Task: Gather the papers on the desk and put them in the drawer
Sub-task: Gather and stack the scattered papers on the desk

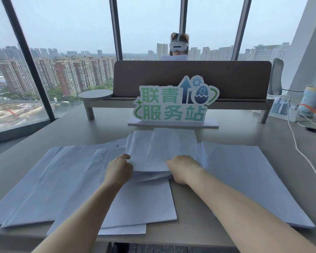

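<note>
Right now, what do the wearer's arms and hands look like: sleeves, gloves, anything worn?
Both forearms are bare as far as the frame's lower edge: no sleeves in view. The left hand and right hand are bare too, with no gloves. No watch, bracelet or ring shows on the visible sides, and there are no cables, straps or markings on either arm. The fingertips are hidden by paper.

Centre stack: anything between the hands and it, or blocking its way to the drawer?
Nothing: the left hand and right hand already grip the centre stack by its near edge. The drawer is not in view, so that path cannot be judged.
</note>
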`<action>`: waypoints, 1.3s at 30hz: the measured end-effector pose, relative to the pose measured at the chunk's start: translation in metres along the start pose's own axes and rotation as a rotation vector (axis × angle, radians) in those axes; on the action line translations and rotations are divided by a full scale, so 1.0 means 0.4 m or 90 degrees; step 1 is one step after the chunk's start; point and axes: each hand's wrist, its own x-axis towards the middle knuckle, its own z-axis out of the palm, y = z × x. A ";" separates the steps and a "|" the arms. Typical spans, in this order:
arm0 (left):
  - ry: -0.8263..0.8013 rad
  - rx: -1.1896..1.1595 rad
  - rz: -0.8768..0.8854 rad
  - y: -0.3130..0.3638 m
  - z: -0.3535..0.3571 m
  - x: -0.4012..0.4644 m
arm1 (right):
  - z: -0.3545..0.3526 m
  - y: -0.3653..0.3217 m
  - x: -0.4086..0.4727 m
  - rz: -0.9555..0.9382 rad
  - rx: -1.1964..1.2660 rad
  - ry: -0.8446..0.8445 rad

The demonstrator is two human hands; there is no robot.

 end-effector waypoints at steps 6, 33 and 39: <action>0.026 -0.088 -0.019 0.000 -0.016 0.005 | 0.042 -0.004 -0.006 0.063 0.026 0.145; -0.131 -0.400 -0.237 -0.079 -0.127 -0.055 | -0.004 -0.081 -0.104 0.034 0.423 0.029; -0.082 -0.445 -0.185 -0.075 -0.111 -0.075 | 0.025 -0.039 -0.085 0.263 0.425 -0.028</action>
